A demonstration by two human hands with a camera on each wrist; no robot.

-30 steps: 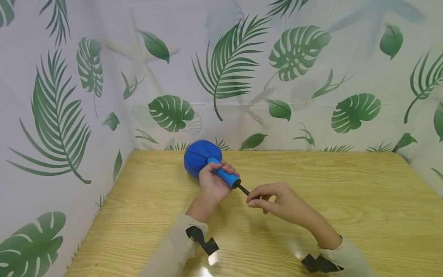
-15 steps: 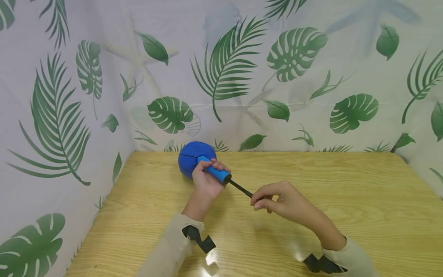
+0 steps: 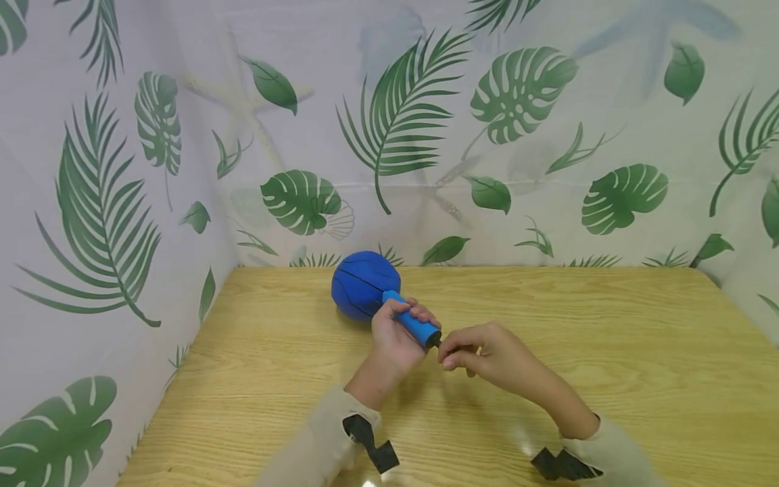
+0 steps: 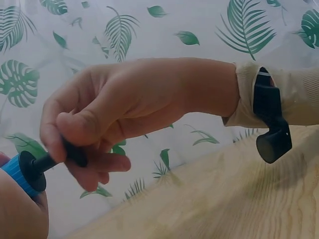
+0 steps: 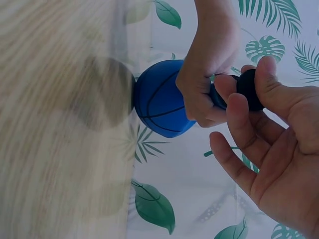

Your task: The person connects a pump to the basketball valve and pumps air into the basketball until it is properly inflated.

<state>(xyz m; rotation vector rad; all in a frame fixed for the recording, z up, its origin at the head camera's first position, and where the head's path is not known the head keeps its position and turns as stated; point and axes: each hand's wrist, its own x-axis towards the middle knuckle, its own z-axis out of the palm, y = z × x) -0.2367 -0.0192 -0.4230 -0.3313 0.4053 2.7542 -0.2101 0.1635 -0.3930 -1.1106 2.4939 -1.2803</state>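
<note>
A blue ball with black seams [image 3: 364, 287], like a small basketball, rests on the wooden table. The tip end of a blue hand pump [image 3: 416, 328] meets its right side; whether a needle sits inside the ball is hidden. My left hand [image 3: 394, 338] grips the pump barrel, fingers wrapped round it. With thumb and fingers my right hand [image 3: 496, 355] pinches the pump's black handle [image 5: 247, 90]. Little of the black rod [image 4: 44, 163] shows between barrel and fingers in the left wrist view. The right wrist view has the ball behind my left hand.
The wooden table [image 3: 608, 318] runs back to a white leaf-printed cloth [image 3: 426, 135] hanging behind and at the sides. Black camera mounts [image 3: 370, 443] are strapped to both sleeved wrists.
The pump rod first came further out as the left hand and ball shifted left. Since then both have moved right, and the rod has slid almost fully into the barrel. The right hand hardly moved.
</note>
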